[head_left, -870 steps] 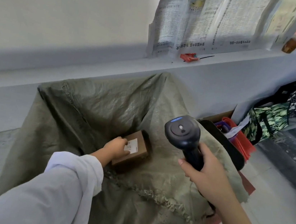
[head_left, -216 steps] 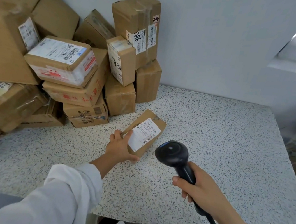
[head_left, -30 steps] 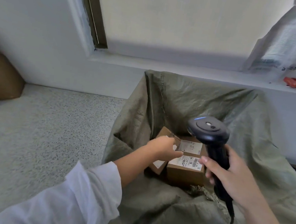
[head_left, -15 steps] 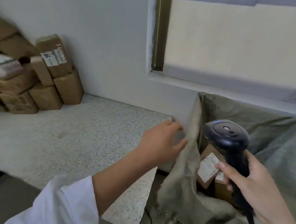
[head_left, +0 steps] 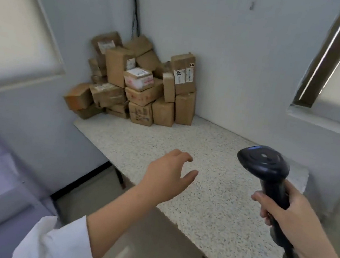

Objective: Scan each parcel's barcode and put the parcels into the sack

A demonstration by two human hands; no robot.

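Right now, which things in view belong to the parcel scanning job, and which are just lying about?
Part of the job:
barcode scanner, gripped by the right hand
cardboard parcels, piled in the far corner of the speckled table
left hand, empty, above the tabletop

Just there:
black cables running up the wall corner
wall hook
window frame

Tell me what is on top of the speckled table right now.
A pile of cardboard parcels, stacked at the far corner of the table, against the wall. Boxes behind are covered by the front ones.
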